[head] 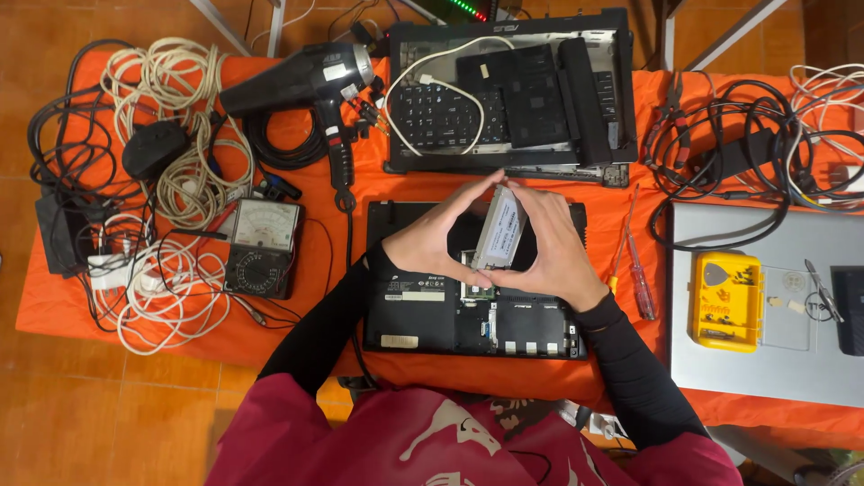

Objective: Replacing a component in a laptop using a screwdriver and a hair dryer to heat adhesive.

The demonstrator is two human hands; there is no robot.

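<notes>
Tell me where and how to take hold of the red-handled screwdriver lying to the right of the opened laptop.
Grip the red screwdriver by its translucent handle, coming from above with fingers across its width. It lies flat on the orange cloth, handle toward the person, thin shaft pointing away. The handle is the thicker part, and cloth shows along both sides, so probably nothing blocks a pinch there.

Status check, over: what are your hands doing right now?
Left hand and right hand both gripping a grey drive. Drive held tilted above the opened black laptop. Nothing between drive and laptop.
</notes>
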